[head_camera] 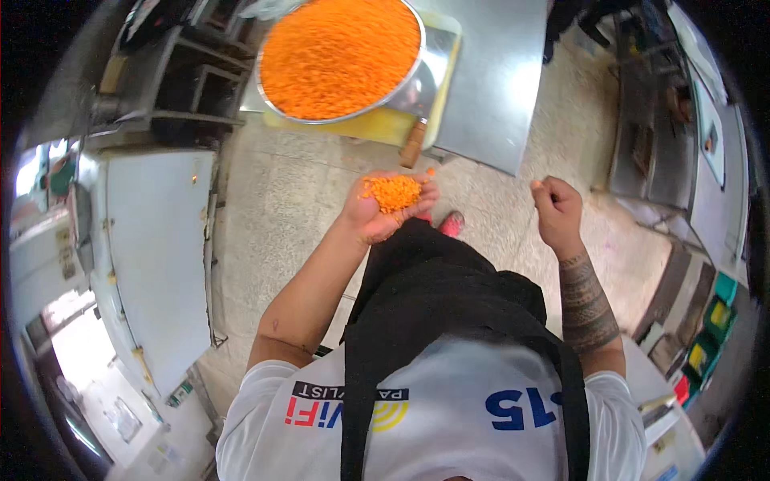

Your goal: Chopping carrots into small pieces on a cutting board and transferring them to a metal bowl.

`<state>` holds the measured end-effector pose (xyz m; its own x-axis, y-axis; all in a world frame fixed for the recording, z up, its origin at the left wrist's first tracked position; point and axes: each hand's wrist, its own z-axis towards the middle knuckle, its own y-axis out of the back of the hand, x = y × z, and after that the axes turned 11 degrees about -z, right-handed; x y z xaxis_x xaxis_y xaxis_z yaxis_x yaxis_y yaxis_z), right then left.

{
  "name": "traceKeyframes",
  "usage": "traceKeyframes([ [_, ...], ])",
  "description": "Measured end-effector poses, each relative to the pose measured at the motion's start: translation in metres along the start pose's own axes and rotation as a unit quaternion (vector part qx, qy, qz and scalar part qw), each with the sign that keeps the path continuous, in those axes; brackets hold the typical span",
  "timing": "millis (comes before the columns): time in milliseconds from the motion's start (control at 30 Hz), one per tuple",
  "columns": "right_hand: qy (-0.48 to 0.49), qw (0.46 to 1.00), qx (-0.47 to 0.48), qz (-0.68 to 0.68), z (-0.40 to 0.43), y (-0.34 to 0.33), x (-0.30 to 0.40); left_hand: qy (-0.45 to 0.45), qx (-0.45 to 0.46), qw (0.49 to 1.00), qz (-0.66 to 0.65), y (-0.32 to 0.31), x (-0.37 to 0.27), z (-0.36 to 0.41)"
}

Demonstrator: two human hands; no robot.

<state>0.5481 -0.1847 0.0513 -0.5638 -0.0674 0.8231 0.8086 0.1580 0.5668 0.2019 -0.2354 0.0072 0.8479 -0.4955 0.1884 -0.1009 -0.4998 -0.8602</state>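
My left hand (385,210) is palm up and cupped under a small heap of finely chopped orange food (395,192), which looks like carrot. A few bits stick to the fingers and wrist. My right hand (559,210) is held apart to the right in a loose fist. An orange tint shows at its thumb tip, but nothing can be made out inside the fist. Beyond my left hand, a large steel bowl (385,102) is heaped with chopped orange food (343,54). Beside it a broad-bladed knife with a wooden handle (413,143) points its handle towards me.
The bowl and knife rest on a yellow cutting board (355,127) on a steel table (487,78). A white chest-like appliance (159,252) stands left. Steel shelving (649,132) lines the right side. At the top right, a person's dark-clothed legs (559,27) show.
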Motion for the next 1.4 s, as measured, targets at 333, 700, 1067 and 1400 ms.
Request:
traceKeyframes([
  [333, 0.081, 0.994, 0.015, -0.075, 0.01, -0.034, 0.061, -0.326, 0.128, 0.902, 0.25, -0.188, -0.193, -0.012],
  [700, -0.088, 0.993, -0.066, -0.045, 0.039, -0.113, 0.118, -0.263, -0.02, 0.43, 0.864, -0.271, -0.277, 0.026],
  [1067, -0.04, 0.984, -0.14, -0.103, 0.092, -0.146, 0.198, -0.262, 0.164, 0.123, 0.943, -0.275, -0.295, 0.029],
  [1400, -0.131, 0.977, -0.123, -0.113, 0.117, -0.151, 0.158, -0.542, 0.101, 0.048, 0.833, -0.263, -0.236, -0.004],
])
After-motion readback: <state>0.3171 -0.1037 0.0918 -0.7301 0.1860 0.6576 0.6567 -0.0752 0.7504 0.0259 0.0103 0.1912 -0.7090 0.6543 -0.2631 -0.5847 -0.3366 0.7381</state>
